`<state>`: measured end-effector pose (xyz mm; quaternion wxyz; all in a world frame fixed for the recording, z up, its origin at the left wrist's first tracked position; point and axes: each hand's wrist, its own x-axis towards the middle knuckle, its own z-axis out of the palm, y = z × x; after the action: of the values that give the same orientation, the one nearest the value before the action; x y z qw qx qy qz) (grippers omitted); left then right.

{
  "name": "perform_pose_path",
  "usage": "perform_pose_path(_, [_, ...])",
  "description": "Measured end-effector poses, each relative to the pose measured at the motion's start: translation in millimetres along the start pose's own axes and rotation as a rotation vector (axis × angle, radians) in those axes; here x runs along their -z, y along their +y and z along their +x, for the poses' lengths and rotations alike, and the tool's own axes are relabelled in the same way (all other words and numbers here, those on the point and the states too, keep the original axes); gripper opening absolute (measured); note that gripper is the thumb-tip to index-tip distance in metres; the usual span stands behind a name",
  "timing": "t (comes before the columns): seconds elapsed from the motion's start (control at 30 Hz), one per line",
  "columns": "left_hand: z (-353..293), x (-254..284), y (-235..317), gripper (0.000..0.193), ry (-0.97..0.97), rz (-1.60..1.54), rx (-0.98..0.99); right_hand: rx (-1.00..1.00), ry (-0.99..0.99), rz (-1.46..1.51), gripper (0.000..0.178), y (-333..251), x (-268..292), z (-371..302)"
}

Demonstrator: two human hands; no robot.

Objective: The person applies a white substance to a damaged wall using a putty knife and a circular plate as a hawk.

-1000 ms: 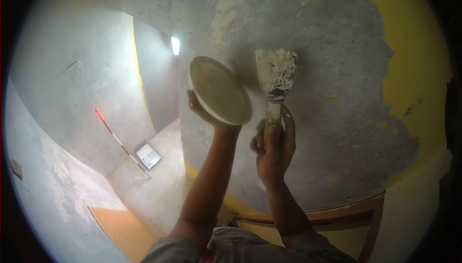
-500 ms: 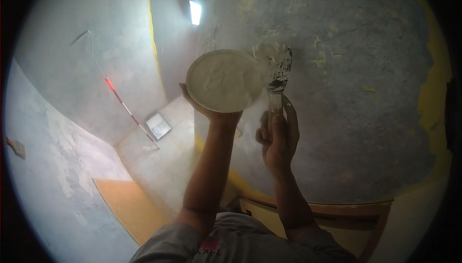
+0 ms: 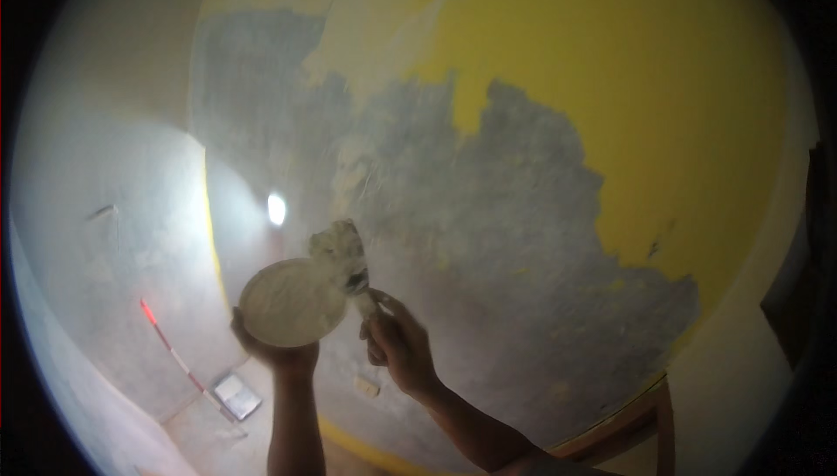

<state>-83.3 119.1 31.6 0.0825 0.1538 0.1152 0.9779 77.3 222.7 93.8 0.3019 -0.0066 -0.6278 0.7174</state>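
My left hand [image 3: 275, 353] grips a shallow round dish [image 3: 296, 343] from below, its fingers curled round the edge. Pale grey putty [image 3: 290, 300] spreads over the inside of the dish. Wrapped round a handle, my right hand [image 3: 403, 345] holds a wide putty knife [image 3: 341, 248] upright, its blade coated with lumps of putty. The blade is at the dish's right rim; whether they touch I cannot tell. Beyond both hands stands a wall [image 3: 488, 223] with a rough grey area in its lower part and yellow paint [image 3: 680, 84] above.
A red-and-white pole [image 3: 170, 345] leans at the lower left, beside a paint tray [image 3: 236, 396] on the floor. A bright light [image 3: 276, 208] shines at the left. Low on the wall sits a small socket plate [image 3: 367, 386]. At the lower right is a brown wooden frame [image 3: 665, 424].
The view has tilted up and shifted right, showing the yellow upper wall. Both hands, dish and knife sit lower and further left in the picture. Both grips stay the same.
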Motion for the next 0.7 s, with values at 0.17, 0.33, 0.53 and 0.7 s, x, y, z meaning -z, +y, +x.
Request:
perform_pose_path(0.17, [40,-77,18,0.058,-0.126,-0.211,-0.099,-0.127,-0.158,0.068,0.043,-74,-10,49])
perform_pose_path(0.33, [78,-146,57,0.049,-0.383,-0.35,-0.016,-0.19,-0.14,0.24,0.027,-156,-39,95])
perform_pose_path(0.53, [86,-224,80,0.069,-0.379,-0.338,0.058,0.162,-0.216,0.16,0.01,-287,-54,149])
perform_pose_path(0.7, [98,-265,89,0.082,-0.329,-0.419,0.113,0.328,-0.145,0.002,0.016,-387,-57,196])
